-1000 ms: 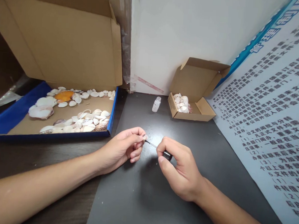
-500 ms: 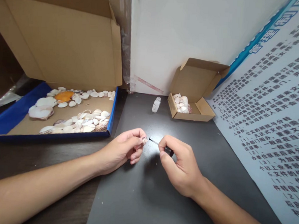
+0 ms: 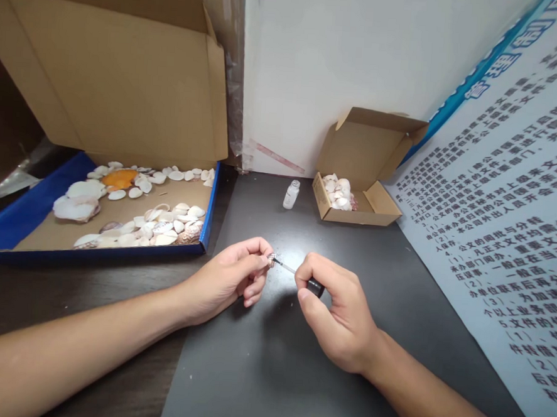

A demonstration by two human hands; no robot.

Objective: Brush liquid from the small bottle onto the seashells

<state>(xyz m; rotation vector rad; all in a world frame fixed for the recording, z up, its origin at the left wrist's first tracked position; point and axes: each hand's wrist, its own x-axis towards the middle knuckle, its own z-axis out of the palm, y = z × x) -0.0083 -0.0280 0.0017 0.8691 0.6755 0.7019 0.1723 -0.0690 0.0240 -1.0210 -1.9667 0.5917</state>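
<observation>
Left hand (image 3: pixel 235 272) pinches the small shell (image 3: pixel 271 259), right hand (image 3: pixel 339 311) clasps the brush (image 3: pixel 316 287), tip right at it: brushing looks under way, bottle (image 3: pixel 291 195) beyond both grips not yet capped.

Items, placed by clock from the shell:
- Left hand (image 3: pixel 237 272): pinching one small patterned shell (image 3: pixel 271 259).
- Right hand (image 3: pixel 337 313), 4 o'clock: gripping black-handled brush (image 3: pixel 316 287), dark tip against the shell.
- Clear bottle (image 3: pixel 291 195), open-necked, 12 o'clock, upright on dark table (image 3: pixel 230 382).
- Small cardboard box (image 3: pixel 360 218), lid raised, 2 o'clock: pale shells (image 3: pixel 340 192).
- Blue-sided box (image 3: pixel 210 214), lid raised, 9 o'clock: assorted shells (image 3: pixel 138 232), one orange (image 3: pixel 120 178).
- Printed sheet (image 3: pixel 490 215), 3 o'clock.
</observation>
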